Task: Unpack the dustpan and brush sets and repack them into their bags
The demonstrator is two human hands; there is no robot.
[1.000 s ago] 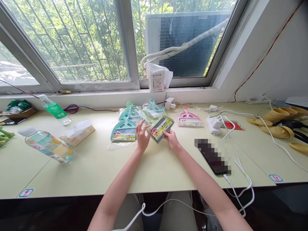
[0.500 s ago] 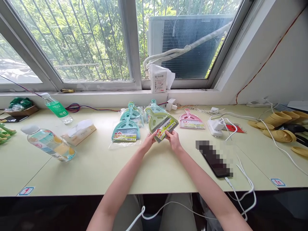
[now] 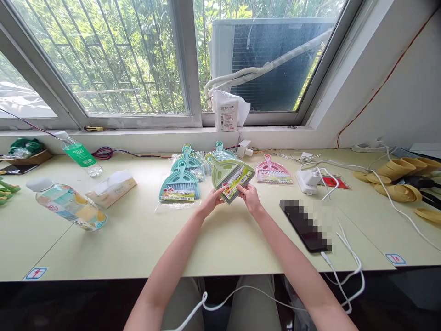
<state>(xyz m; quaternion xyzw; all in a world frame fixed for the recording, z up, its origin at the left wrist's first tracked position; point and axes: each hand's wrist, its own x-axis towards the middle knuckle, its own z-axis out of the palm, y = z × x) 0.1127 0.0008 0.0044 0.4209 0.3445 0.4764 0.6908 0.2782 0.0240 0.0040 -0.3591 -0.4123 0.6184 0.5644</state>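
A light green mini dustpan-and-brush set [image 3: 229, 174] is held just above the pale table [image 3: 138, 239], handle pointing away to the upper left. My left hand [image 3: 211, 200] pinches its near left corner. My right hand [image 3: 250, 196] grips its near right edge by the label. Just left of it lies a teal set [image 3: 179, 182] in clear wrap, with two more teal sets [image 3: 190, 159] behind. A pink set [image 3: 273, 170] lies to the right.
Two water bottles [image 3: 67, 205] and a tissue pack [image 3: 110, 187] lie at left. A phone [image 3: 305, 224] on a white cable [image 3: 347, 257] lies at right, beside a white charger [image 3: 308, 179] and stacked tan cups [image 3: 399, 172]. A white bag [image 3: 227, 110] stands on the sill.
My left hand, open beside the green set a second ago, has closed on its near corner. Both hands have brought the set slightly nearer and steadied it.
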